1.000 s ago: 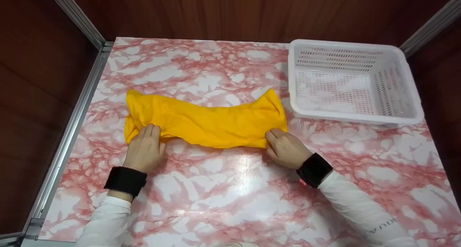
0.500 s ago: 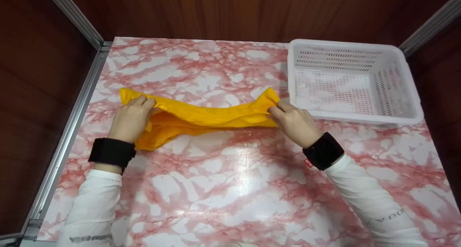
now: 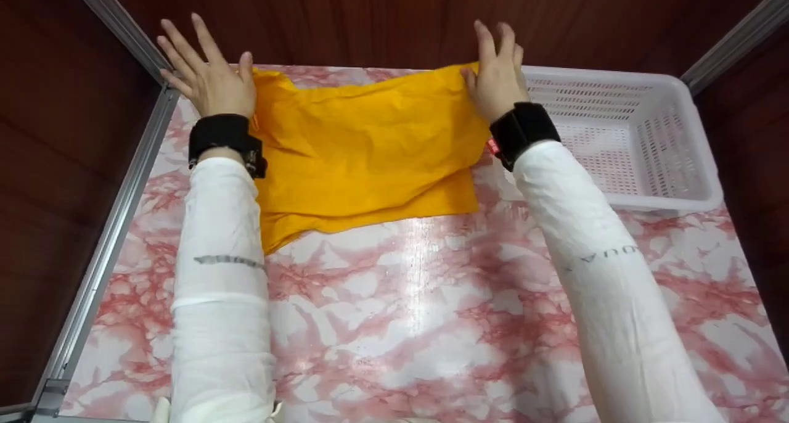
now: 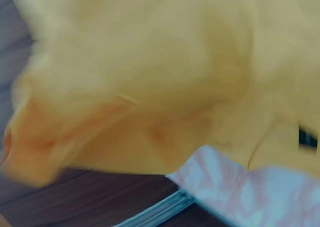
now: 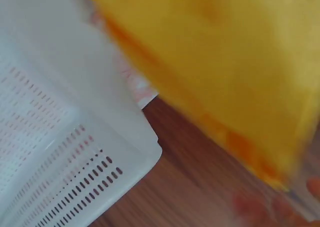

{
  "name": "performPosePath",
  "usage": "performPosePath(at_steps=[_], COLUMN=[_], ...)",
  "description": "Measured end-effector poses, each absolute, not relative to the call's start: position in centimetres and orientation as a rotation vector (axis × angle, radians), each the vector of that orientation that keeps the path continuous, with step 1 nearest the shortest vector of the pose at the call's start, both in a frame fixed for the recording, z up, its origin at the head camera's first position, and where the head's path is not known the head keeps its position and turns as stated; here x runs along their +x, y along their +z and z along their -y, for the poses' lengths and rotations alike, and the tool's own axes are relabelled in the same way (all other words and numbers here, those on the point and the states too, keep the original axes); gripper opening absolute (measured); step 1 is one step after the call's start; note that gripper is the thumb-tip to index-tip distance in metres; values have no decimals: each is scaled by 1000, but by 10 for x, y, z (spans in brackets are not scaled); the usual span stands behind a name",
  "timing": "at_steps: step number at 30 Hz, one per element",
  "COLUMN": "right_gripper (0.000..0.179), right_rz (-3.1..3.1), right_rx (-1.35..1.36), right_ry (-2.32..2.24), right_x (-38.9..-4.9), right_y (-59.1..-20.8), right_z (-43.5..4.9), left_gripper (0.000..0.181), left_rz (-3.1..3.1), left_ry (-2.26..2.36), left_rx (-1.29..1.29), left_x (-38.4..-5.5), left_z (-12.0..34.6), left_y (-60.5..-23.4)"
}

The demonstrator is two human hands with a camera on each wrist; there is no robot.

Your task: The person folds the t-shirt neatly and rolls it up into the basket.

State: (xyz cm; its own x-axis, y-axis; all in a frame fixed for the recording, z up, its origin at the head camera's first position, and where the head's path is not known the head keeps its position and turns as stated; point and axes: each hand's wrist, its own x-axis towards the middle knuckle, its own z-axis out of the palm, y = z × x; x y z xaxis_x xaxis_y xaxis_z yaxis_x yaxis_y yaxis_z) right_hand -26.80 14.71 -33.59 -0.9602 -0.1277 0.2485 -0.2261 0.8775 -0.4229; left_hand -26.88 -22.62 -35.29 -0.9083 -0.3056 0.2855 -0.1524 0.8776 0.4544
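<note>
Spreading a yellow cloth [image 3: 370,145] over the pink-and-white marbled table [image 3: 382,324], between both wrists, laying its long axis from left to right. Slanting its far edge slightly away toward the right, pointing a narrow near-left corner back toward the body. Creasing softly in thin, matt, roughly rectangular fabric. Holding the left hand [image 3: 219,84] open, splaying straight fingers just beside the cloth's left edge; extending loose, parted fingers of the right hand [image 3: 499,81] at the far right corner. Partly covering a white, slotted, rectangular plastic basket [image 3: 666,202] with the right wrist.
</note>
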Motion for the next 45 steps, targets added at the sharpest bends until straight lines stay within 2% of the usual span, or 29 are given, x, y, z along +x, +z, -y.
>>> performPosePath(at_steps=[3,9,13,19,22,25,30,41,45], right_gripper=[73,78,70,30,30,42,56,52,51], right_rz=[2847,2783,2815,2881,2930,2998,3113,3061,3057], right_rx=[206,422,606,807,856,921,1035,1039,994], right_ry=[621,562,557,512,453,404,408,391,427], right_x=[-273,-257,-227,-181,-175,-177,-178,-147,-133], right_y=[-334,-366,-402,-457,-476,-489,-497,-499,-500], right_z=[-136,-114,-105,-116,-130,-143,-160,-179,-184], left_gripper=[83,84,93,97,95,94,94,102,101], left_rz=[2688,2849,3093,3407,3482,3526,3513,3484,3492], left_ry=[-603,-559,-628,-741,-728,-661,-589,-567,-545], left_rx=[439,387,329,200,168,184,280,366,383], left_x=[-277,-267,-254,-239,-231,-224,-220,-229,-228], left_z=[218,218,224,232,228,220,209,204,198], left_y=[-359,-393,-422,-461,-476,-487,-496,-510,-504])
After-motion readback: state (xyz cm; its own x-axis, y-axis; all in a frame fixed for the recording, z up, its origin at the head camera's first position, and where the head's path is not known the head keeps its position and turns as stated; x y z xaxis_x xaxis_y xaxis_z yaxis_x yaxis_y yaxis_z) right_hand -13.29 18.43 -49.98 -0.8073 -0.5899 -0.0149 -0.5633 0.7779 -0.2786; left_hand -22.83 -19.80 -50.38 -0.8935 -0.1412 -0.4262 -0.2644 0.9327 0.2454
